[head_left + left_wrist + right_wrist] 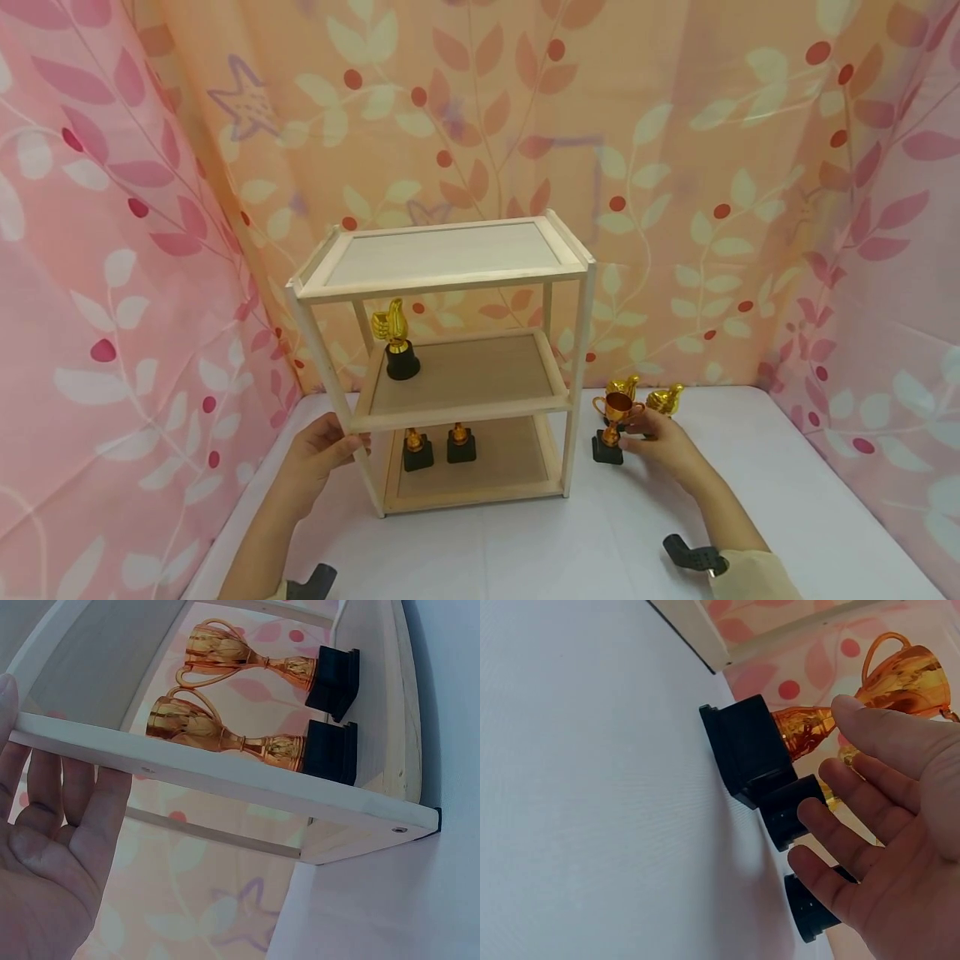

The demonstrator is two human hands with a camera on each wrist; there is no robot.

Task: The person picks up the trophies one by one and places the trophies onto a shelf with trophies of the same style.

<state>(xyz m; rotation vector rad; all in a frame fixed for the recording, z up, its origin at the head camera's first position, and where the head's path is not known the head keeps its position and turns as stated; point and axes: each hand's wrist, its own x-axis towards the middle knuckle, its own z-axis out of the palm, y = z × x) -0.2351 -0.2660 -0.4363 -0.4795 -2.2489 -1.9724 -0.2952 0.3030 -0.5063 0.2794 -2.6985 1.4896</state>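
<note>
My left hand (pixel 307 471) grips the left front post (pixel 324 367) of a pale wooden three-tier shelf (pixel 468 408), its fingers behind the post in the left wrist view. Beside the shelf, on the right, an orange-gold trophy cup (pixel 618 406) with a black base stands upright on the table. My right hand (pixel 667 454) is at this cup with its fingers extended; in the right wrist view the thumb (pixel 877 735) overlaps its stem. Two thumbs-up trophies, one gold (pixel 624 385) and another (pixel 663 400), stand behind it, partly hidden.
A gold thumbs-up trophy (pixel 402 362) stands at the left of the middle tier. Two trophy cups (pixel 217 645) are on the bottom tier, their tops hidden in the head view. A white cloth covers the table (pixel 517 550); floral curtains (pixel 675 208) surround it.
</note>
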